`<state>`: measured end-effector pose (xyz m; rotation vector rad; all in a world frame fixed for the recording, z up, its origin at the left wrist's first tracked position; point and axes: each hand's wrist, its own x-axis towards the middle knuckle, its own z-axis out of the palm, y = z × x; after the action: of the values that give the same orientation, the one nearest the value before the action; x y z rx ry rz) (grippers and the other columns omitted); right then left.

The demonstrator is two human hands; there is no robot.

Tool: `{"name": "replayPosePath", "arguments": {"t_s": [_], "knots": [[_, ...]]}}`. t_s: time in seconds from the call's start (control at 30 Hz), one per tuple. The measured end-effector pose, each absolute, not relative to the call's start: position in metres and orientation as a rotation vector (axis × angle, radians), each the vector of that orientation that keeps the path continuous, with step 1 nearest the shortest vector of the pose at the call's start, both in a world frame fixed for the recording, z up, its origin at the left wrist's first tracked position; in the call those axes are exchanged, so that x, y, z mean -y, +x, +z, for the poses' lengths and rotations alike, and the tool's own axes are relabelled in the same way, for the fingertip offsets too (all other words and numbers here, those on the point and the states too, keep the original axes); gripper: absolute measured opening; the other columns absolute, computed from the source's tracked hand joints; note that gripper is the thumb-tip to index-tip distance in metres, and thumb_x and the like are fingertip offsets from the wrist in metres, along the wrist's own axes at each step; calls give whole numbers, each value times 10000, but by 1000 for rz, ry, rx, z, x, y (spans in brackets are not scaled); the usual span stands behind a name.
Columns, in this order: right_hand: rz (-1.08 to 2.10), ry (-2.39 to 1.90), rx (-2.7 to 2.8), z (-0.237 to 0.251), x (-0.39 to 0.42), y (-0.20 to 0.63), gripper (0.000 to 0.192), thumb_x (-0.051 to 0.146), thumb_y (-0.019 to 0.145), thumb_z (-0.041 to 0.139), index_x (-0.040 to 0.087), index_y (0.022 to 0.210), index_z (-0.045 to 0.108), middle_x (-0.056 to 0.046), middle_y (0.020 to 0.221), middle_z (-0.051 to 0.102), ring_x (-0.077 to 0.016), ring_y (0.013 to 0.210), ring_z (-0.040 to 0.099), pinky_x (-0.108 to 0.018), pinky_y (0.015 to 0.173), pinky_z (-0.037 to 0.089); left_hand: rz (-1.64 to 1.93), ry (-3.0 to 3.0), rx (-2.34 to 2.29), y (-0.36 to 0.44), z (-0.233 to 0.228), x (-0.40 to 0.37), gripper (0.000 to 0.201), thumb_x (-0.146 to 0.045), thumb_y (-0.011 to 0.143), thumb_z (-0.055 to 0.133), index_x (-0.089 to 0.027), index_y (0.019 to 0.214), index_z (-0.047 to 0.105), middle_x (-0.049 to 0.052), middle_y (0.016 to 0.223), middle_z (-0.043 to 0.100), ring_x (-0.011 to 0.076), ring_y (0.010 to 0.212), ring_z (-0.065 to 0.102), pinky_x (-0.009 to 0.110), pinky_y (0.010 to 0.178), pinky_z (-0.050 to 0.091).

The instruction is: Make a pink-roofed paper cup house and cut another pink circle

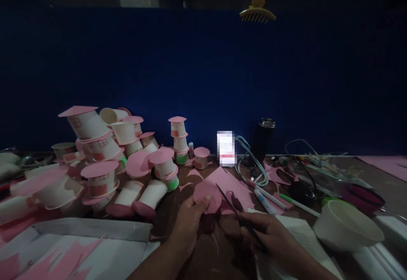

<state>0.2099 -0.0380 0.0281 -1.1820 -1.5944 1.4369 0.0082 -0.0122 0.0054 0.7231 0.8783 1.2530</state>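
Observation:
My left hand (187, 218) pinches a pink paper disc (203, 193) between thumb and fingers, low over the brown table. In my right hand (267, 225) are dark, slim scissors (227, 197); their tip points up and left across the pink paper, and the handles are largely hidden by my fingers. Behind the disc lies a larger pink paper sheet (243, 191) with a cut-out edge. To the left stand and lie several white paper cups with pink disc roofs, among them a stack (180, 143) and a cup with drawn windows (100, 180).
A white box (92, 225) with pink scraps lies front left. A lit phone (226, 148), a teal cable (262, 176), a dark bottle (262, 142) and a glue tube (265, 201) stand or lie behind. On the right is a white bowl-like cup (348, 227). Pink offcuts (193, 173) dot the table.

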Motion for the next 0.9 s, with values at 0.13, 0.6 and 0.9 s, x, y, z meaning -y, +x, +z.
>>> {"name": "replayPosePath", "arguments": {"t_s": [0.13, 0.6, 0.9], "knots": [[1456, -1193, 1595, 29, 38, 209, 388, 459, 766, 712, 211, 1062, 749, -1, 703, 627, -104, 566, 480, -211, 528, 384, 1245, 746, -923, 7, 6, 12, 449, -473, 653, 779, -121, 924, 716, 74, 803, 725, 188, 703, 644, 276, 664, 501], [1402, -1175, 1651, 28, 38, 211, 320, 407, 785, 705, 211, 1032, 760, 6, 697, 637, -101, 564, 487, -200, 520, 380, 1128, 760, -949, 11, 18, 20, 436, -379, 666, 779, -90, 981, 696, 104, 826, 726, 215, 749, 665, 287, 667, 496], [1431, -1176, 1630, 34, 39, 211, 370, 420, 796, 692, 243, 1119, 730, -10, 756, 706, -137, 629, 560, -215, 574, 418, 1118, 804, -953, 10, 12, 18, 470, -411, 674, 769, -77, 995, 692, 113, 818, 724, 208, 698, 651, 304, 666, 502]]}}
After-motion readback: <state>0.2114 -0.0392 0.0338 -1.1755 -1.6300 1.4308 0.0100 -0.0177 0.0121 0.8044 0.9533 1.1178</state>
